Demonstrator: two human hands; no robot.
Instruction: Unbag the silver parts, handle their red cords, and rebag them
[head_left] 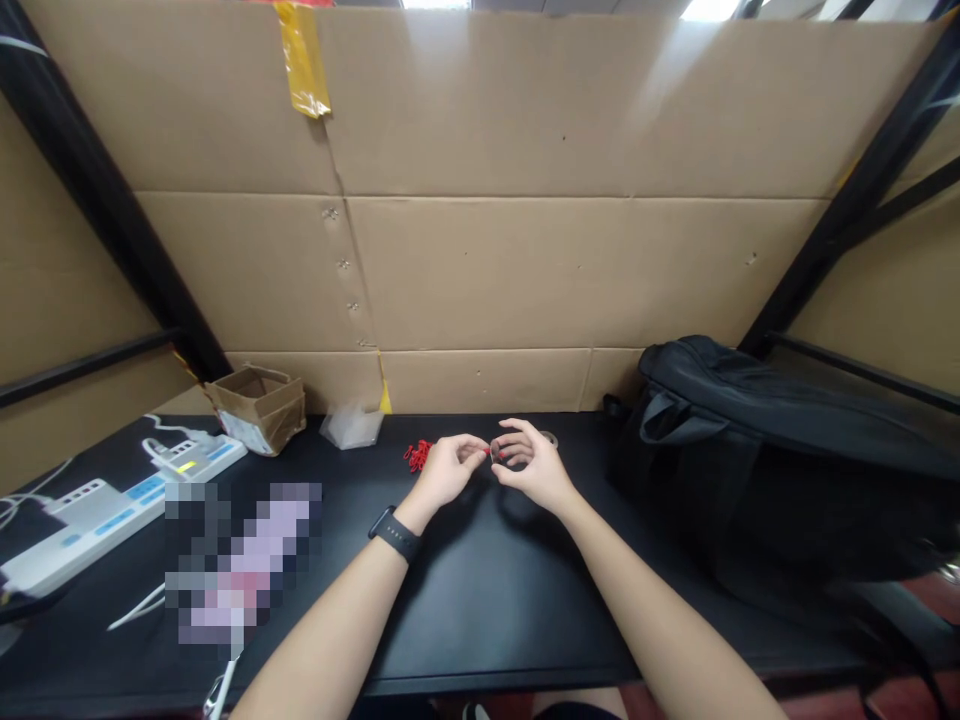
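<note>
My left hand (448, 470) is closed in a pinch, with a bit of red at its fingertips that looks like the red cord pieces nearby. Facing it, my right hand (536, 468) grips a small dark disc-like piece (495, 453) between thumb and fingers. The fingertips of both hands almost meet at this piece, above the black table. A small heap of red cord pieces (418, 457) lies just left of my left hand, which partly covers it. Behind my right hand shows part of a pale ring-shaped thing (552, 438).
At left are an open cardboard box (259, 405), a clear plastic bag (352, 428), a white power strip (124, 515) with plugs and cables, and a blurred-out purple item (262, 550). A large black bag (750, 470) fills the right side. Cardboard panels (487, 270) wall off the back.
</note>
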